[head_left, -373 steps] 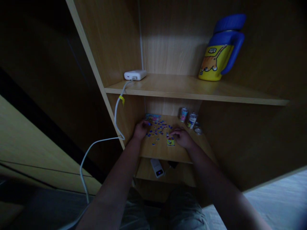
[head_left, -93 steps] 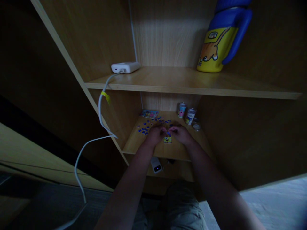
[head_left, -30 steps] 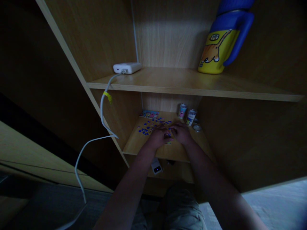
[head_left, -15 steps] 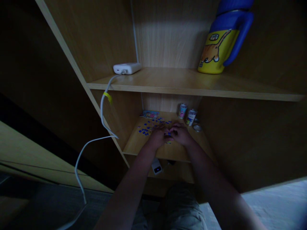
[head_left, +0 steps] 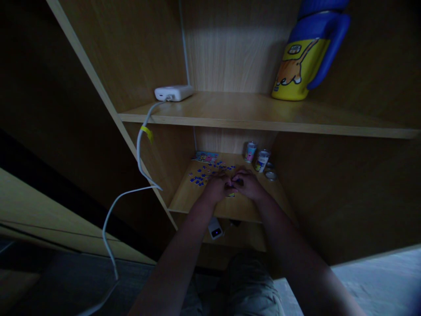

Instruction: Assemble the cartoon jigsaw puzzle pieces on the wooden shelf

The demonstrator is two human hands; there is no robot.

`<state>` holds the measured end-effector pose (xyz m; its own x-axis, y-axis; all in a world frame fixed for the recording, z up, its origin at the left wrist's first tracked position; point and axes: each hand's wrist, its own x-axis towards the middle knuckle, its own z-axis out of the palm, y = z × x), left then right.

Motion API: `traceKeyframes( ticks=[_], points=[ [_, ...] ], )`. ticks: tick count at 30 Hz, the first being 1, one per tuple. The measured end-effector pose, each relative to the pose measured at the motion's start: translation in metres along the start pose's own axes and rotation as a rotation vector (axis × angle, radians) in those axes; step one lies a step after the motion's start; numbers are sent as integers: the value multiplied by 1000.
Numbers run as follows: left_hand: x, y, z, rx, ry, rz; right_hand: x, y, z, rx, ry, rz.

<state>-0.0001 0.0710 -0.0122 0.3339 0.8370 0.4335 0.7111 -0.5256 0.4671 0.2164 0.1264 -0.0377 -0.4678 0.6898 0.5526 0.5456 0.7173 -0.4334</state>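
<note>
My left hand (head_left: 216,187) and my right hand (head_left: 249,184) rest side by side on the lower wooden shelf (head_left: 194,199), fingers curled and pressed together over a small yellow patch of joined puzzle pieces (head_left: 231,194), most of it hidden beneath them. Several loose blue puzzle pieces (head_left: 201,174) lie scattered to the left of my left hand. A small picture card (head_left: 205,156) lies at the back of the shelf. What the fingertips pinch is too small and dark to make out.
Two small tins (head_left: 256,156) and a round lid (head_left: 270,175) stand at the shelf's back right. On the upper shelf sit a white power bank (head_left: 173,92) with a white cable (head_left: 140,151) hanging down and a yellow-blue jug (head_left: 304,57). A small lit device (head_left: 215,229) lies below.
Over the last second both hands stay closed together over the yellow patch, with only slight finger movement. Earlier they were apart, the left one among the loose blue pieces.
</note>
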Motion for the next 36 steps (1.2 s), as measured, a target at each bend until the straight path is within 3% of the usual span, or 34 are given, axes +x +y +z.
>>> traceKeyframes(
  ticks=[9, 16, 29, 36],
  points=[
    [1, -2, 0, -29, -2, 34, 0, 6, 4, 127, 41, 16],
    [0, -7, 3, -7, 3, 35, -3, 6, 5, 425, -52, 143],
    [0, -8, 4, -52, 9, 46, -2, -3, -1, 448, -77, 196],
    [1, -6, 2, -12, -11, 62, -1, 0, 6, 356, -41, 143]
  ],
)
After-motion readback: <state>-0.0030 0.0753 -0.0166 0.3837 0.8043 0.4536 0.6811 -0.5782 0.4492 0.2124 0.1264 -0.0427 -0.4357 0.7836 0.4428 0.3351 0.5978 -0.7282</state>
